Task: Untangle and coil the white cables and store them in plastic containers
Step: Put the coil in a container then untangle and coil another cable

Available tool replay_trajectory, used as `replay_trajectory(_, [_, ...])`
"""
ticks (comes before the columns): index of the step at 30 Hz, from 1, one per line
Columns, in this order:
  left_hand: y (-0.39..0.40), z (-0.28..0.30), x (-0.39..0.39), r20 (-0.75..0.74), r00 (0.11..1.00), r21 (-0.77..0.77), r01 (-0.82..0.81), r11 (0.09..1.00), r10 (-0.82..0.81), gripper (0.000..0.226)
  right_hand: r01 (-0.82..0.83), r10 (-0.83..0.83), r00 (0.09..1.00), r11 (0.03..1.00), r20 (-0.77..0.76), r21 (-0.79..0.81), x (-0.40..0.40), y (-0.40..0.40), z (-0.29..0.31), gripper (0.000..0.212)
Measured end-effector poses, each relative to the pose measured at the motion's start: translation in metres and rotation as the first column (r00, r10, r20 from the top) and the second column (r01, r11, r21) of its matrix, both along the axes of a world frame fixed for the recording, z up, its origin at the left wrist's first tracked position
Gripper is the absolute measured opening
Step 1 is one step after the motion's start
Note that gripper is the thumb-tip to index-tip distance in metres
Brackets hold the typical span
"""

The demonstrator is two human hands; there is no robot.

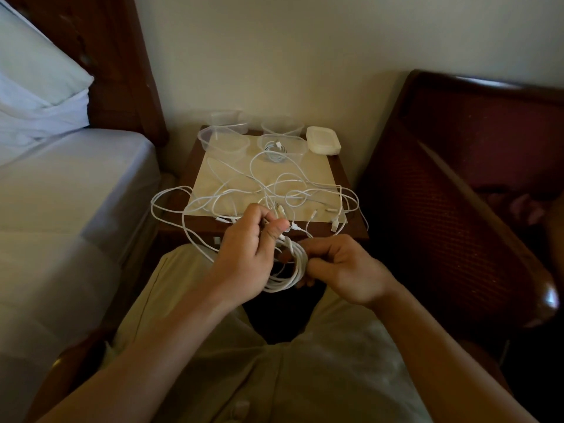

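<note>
Between my hands hangs a partly wound white cable coil (292, 270), just in front of the nightstand. My right hand (341, 267) pinches the coil's right side. My left hand (247, 239) grips the loose run of the same cable near its top. A tangle of white cables (268, 190) sprawls over the nightstand top (320, 166) and droops off its left edge. A clear plastic container (282, 146) at the back holds one coiled cable. An empty clear container (222, 141) sits to its left.
Two more clear containers (225, 119) (282, 126) stand against the wall, with a stack of white lids (323, 140) at the back right. A bed (61, 184) flanks the left, a dark wooden chair (457, 184) the right. My lap lies below.
</note>
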State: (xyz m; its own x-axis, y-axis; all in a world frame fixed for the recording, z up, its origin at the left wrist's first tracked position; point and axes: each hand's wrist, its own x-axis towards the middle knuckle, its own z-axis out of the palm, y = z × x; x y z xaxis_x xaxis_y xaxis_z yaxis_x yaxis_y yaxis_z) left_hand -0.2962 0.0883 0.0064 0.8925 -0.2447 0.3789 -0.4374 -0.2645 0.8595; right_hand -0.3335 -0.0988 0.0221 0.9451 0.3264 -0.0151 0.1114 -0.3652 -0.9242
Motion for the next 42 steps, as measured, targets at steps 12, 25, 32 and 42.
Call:
replay_trajectory(12, [-0.002, -0.008, -0.002, 0.055, 0.995, 0.046, -0.087, 0.995, 0.084, 0.027, 0.040, -0.028, 0.990, 0.995, -0.140, 0.086, 0.000, 0.015, -0.006, 0.031])
replay_trajectory(25, [0.022, -0.001, 0.017, 0.206, 0.971, 0.276, 0.065, 0.959, -0.125, 0.018, 0.098, -0.098, 0.995, 0.990, 0.004, -0.101, 0.001, 0.011, -0.005, 0.031])
replay_trajectory(32, [0.020, 0.005, 0.007, 0.155, 0.985, 0.244, 0.042, 0.969, -0.082, 0.003, 0.152, -0.057, 0.942, 0.950, 0.331, -0.271, 0.003, 0.015, -0.003, 0.028])
replay_trajectory(42, [0.021, 0.008, 0.014, -0.176, 0.983, -0.043, 0.044, 0.998, -0.051, 0.019, 0.155, -0.127, 0.944, 0.985, 0.306, -0.071, 0.006, 0.017, 0.001, 0.024])
